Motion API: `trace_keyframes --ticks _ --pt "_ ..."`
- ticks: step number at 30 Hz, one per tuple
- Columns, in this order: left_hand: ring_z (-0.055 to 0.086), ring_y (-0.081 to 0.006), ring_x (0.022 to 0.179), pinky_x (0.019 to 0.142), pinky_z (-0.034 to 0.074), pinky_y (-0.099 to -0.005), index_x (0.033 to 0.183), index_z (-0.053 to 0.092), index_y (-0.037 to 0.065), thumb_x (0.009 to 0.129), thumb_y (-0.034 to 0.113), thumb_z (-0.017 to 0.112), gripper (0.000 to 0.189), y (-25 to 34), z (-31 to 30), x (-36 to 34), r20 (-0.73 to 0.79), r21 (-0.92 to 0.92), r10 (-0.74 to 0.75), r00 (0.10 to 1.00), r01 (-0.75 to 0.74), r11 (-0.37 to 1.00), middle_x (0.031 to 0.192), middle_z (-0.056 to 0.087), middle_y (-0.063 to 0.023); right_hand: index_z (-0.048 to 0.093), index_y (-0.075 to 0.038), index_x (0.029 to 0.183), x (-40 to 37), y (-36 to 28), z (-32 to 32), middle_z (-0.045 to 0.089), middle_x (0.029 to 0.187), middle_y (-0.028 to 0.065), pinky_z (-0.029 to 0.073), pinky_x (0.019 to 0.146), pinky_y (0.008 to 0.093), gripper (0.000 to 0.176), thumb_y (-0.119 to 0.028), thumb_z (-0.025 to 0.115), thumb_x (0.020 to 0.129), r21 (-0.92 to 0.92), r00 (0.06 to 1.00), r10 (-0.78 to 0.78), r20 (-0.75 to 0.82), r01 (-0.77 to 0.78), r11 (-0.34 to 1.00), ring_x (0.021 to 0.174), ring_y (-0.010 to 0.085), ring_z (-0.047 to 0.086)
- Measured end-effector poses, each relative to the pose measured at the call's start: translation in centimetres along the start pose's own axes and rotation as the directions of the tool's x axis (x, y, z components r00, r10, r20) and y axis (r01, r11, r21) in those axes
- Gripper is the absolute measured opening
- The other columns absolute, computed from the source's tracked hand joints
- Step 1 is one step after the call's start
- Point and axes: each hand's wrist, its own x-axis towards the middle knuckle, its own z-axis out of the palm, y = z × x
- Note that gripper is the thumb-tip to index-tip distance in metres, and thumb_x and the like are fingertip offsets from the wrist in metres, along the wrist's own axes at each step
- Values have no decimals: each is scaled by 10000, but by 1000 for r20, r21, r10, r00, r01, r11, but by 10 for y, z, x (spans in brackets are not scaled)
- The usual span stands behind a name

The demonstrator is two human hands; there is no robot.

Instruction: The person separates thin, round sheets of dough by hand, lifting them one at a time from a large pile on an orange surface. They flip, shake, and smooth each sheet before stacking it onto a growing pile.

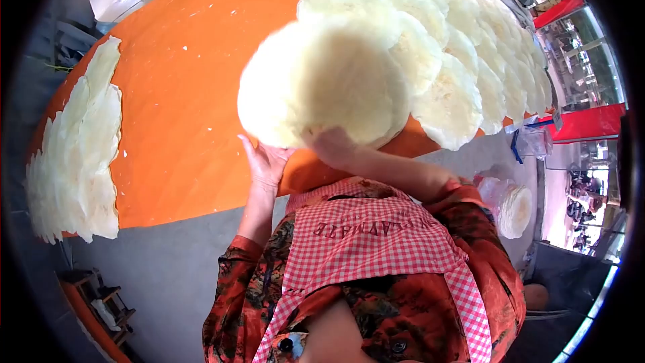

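Observation:
In front of me, at the near edge of the orange table (181,128), is a pile of pale, thin round sheets (269,94), like rice paper or flatbread. My right hand (334,148) is closed at the near rim of a top sheet (346,87). Both that hand and the sheet are smeared by motion, and a dark shade lies across the sheet. My left hand (267,163) is at the pile's lower left edge, thumb spread out to the side. Its other fingers reach toward the rim and are partly hidden.
Overlapping round sheets (447,101) cover the table's right side. Another overlapping row (84,154) lines its left end. White crumbs dot the orange surface. A bagged stack of round sheets (514,212) stands at lower right, and a wooden rack (101,302) at lower left.

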Motion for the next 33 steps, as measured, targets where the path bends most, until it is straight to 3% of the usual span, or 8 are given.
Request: trace_keyframes --ticks 3,8,13,17,21,23,29,33 --pt "460 -306 1209 966 422 -462 1384 295 87 882 595 416 724 -10 -18 -5 -162 49 53 985 -45 998 1342 457 -114 528 0 977 -13 -11 32 585 833 140 504 639 378 245 -139 536 776 111 998 -60 -10 61 992 770 286 602" --pt "584 -230 1001 808 517 -334 1228 453 58 800 52 659 475 -29 -46 1 -421 247 57 905 54 968 1153 564 -102 555 7 1033 -22 3 7 587 952 157 483 792 401 322 -172 595 769 286 997 -75 26 65 956 941 346 568" --pt "588 -257 1004 873 500 -375 1177 469 -66 791 -9 589 408 -31 -36 1 -408 402 115 906 65 913 1125 570 -158 564 -16 1044 -58 64 20 585 1072 183 461 862 405 340 -215 623 775 457 988 152 -9 -131 880 1066 340 537" --pt "589 -266 985 879 495 -380 1102 505 -70 780 -17 570 332 -33 -40 0 -436 393 171 883 15 919 1084 570 -153 581 21 1038 -89 149 38 602 1040 201 483 805 385 354 -222 628 784 431 569 708 -417 -562 706 964 336 586" --pt "572 -269 1006 892 484 -384 1059 533 -49 774 -1 582 293 -26 -24 0 -505 344 131 853 60 937 1069 574 -136 578 20 1063 -93 179 47 622 1023 170 492 764 363 400 -267 659 798 763 307 907 289 -646 -25 873 283 625" --pt "569 -272 1009 890 484 -395 1064 531 -44 767 -7 585 305 -20 -9 0 -519 326 123 846 63 943 1067 574 -132 579 14 1071 -86 164 14 624 1035 146 492 759 351 424 -300 671 801 803 343 745 572 -419 -424 848 252 631" --pt "558 -285 1040 916 468 -421 1074 534 -52 774 12 585 311 -3 -44 -7 -546 283 76 834 99 954 1096 571 -147 493 -16 1220 -76 176 45 588 1141 95 498 845 359 490 -276 647 834 668 501 467 729 -373 -644 1004 213 588" --pt "536 -297 1089 963 434 -429 1093 532 -51 777 55 597 340 -4 -75 -11 -520 305 79 851 98 947 1156 561 -154 464 7 1244 -69 153 27 584 1161 108 458 916 359 527 -295 629 845 756 661 434 612 -326 -568 1042 223 571"
